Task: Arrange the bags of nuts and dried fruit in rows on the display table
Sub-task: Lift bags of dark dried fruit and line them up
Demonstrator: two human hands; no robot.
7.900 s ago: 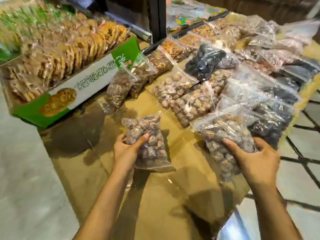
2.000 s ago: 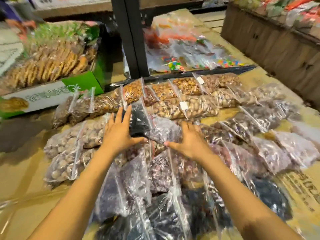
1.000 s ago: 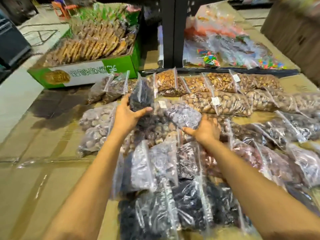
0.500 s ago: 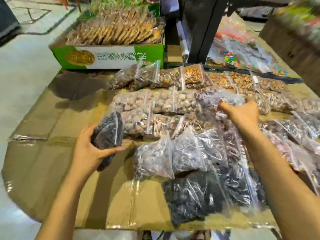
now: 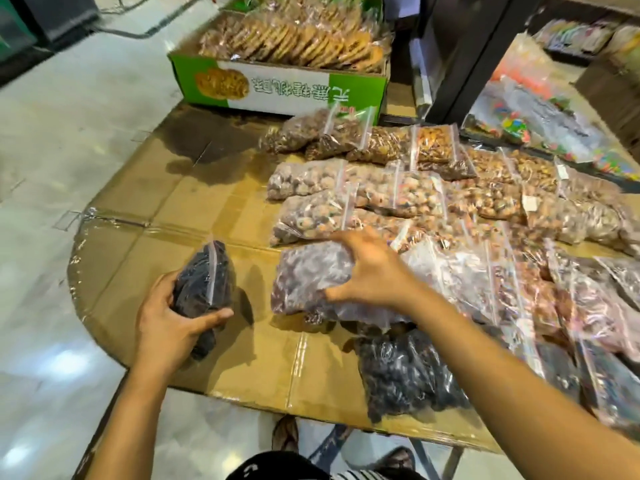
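**Both hands gripping bags at the near edge of the display table**

The display table (image 5: 242, 358), topped with taped cardboard, is serving as the reference here. Over its bare left part, the left hand (image 5: 166, 327) is curling around a small bag of dark fruit (image 5: 204, 282), thumb lying across the lower front and fingers wrapping the far side; the grip is closed firmly on that bag, which is standing roughly upright with its zip seal pointing away from the person. Whether its bottom is touching the tabletop cannot be told.

Towards the table's middle, the right hand (image 5: 374, 271) is spreading wide over a bag of reddish-brown fruit (image 5: 308, 278), fingers splayed along its top and thumb pressing its near side, so the hand is clasping that bag. The bag is lying flat, overlapping the bags beneath it.

Just nearer the person, a bag of black fruit (image 5: 405, 372) is lying at the table's front edge. Across the middle and right, rows of nut bags (image 5: 398, 195) are lying side by side, overlapping. At the table's far edge, a green cookie box (image 5: 284, 84) is sitting.
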